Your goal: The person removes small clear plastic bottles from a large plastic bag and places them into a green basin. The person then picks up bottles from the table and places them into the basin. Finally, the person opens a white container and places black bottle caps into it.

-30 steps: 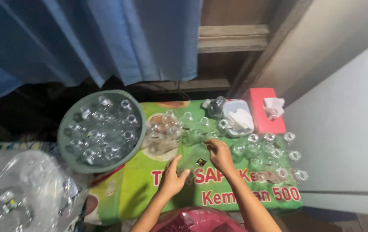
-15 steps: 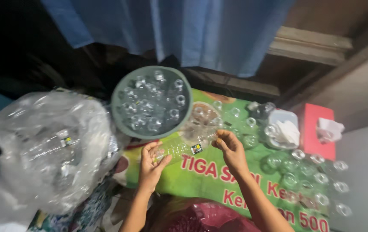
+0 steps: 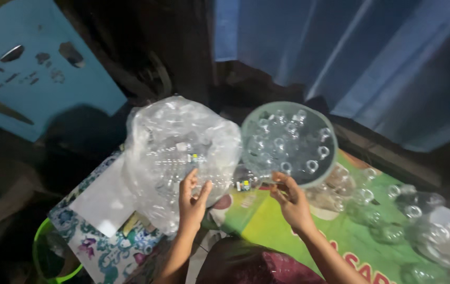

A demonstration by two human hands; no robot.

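From the head camera, your left hand (image 3: pixel 192 197) is pressing open-fingered against the clear plastic bag of bottles (image 3: pixel 177 152) at the green mat's (image 3: pixel 283 231) left edge; steady it low. Your right hand (image 3: pixel 289 199) is pinching something small beneath the grey basin (image 3: pixel 289 143) of glass jars; what exactly is unclear.
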